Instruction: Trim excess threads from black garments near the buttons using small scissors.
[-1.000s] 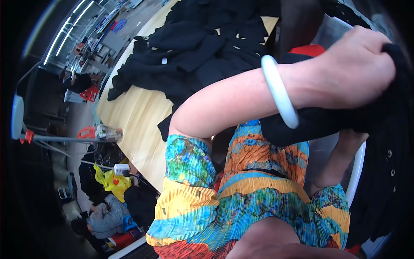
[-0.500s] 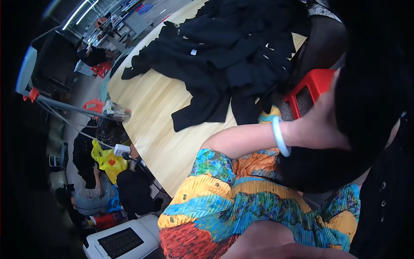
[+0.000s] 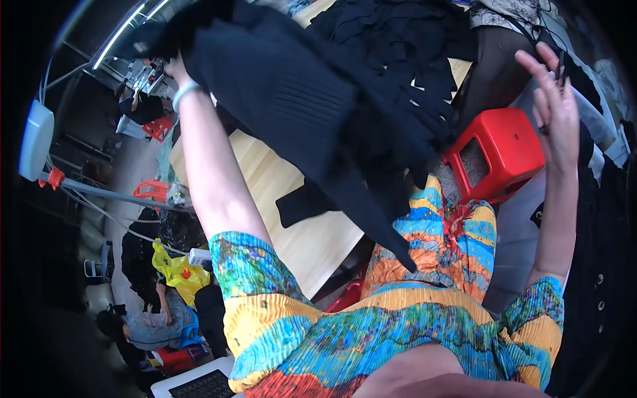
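Holding black garment [image 3: 312, 113] aloft over wooden table [image 3: 292, 219]: left hand [image 3: 174, 66] gripping upper edge, mostly hidden. Right hand [image 3: 554, 99] raised, fingers spread, empty. Risks: one-hand grip slipping; hanging hem snagging red stool [image 3: 501, 156].

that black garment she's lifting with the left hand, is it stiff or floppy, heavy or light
Probably floppy: the black garment hangs from the left hand in loose folds, tapering to a drooping point. Likely light for its size, since one raised hand carries it while the right hand is open and apart from it. Its ribbed surface suggests it grips rather than slips.
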A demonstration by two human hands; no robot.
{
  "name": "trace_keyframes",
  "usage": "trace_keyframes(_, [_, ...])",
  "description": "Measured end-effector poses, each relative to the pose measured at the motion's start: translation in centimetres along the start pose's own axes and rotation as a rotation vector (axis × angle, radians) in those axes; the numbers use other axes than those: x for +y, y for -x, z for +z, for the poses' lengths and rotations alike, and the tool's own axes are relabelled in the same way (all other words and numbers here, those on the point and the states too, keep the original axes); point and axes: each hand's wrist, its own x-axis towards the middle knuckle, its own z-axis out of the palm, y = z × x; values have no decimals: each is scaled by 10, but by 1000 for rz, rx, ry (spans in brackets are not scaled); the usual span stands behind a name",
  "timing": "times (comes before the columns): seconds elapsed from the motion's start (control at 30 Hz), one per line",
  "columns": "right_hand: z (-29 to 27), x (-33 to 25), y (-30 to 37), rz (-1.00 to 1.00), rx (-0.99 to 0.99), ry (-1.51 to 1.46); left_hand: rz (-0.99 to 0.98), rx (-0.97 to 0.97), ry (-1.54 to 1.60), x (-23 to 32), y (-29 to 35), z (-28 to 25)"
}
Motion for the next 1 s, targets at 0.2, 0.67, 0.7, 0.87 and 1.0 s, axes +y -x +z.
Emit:
trace_keyframes(0.2, [19,23,19,279,-28,-20,-429,-448,-746,-91,133,-11])
trace_keyframes(0.67, [-82,57,51,301,-40,249,310,-578,-1575,-187,101,-32])
trace_keyframes(0.7, [-95,66,59,326,46,232,341,-644,-1536,-194,98,-35])
trace_keyframes(0.87, [-175,30,107,268,231,430,410,-632,-1163,-166,112,61])
trace_keyframes(1.0, [-240,-2,145,363,456,996,695,-618,-1021,-75,179,148])
